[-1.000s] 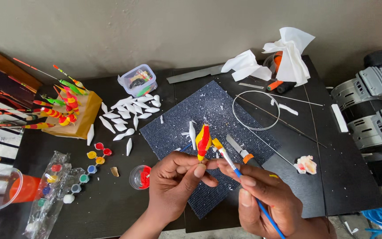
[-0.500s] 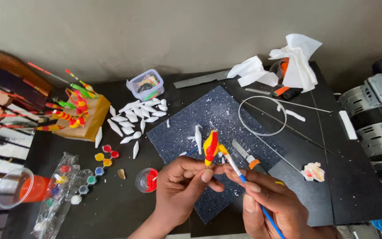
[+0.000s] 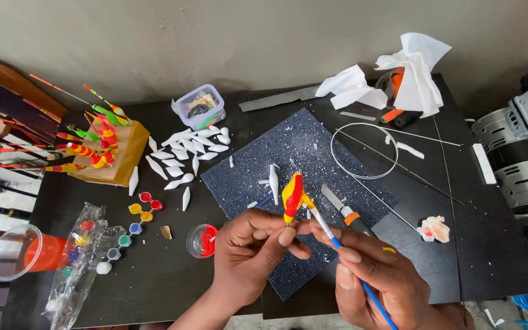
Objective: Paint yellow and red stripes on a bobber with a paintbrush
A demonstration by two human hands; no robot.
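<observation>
My left hand [image 3: 253, 250] pinches the lower end of a small float-shaped piece [image 3: 291, 195] painted yellow and red, holding it upright over the dark blue mat [image 3: 288, 153]. My right hand [image 3: 374, 275] grips a blue-handled paintbrush [image 3: 337, 241] like a pen, its tip touching the side of the painted piece. A small round pot of red paint [image 3: 202, 240] sits just left of my left hand. One white unpainted float body [image 3: 274, 181] lies on the mat behind the painted piece.
Several white float bodies [image 3: 184, 156] lie scattered beside a block [image 3: 114, 162] stuck with finished painted floats. A strip of paint pots [image 3: 135, 217], a plastic cup [image 3: 22, 253], a clear box [image 3: 200, 107], a craft knife [image 3: 346, 214], a wire loop [image 3: 362, 150] and crumpled tissues [image 3: 398, 79] surround the mat.
The view has shifted slightly; both hands stay together at the mat's front, with the brush still working on the yellow and red piece.
</observation>
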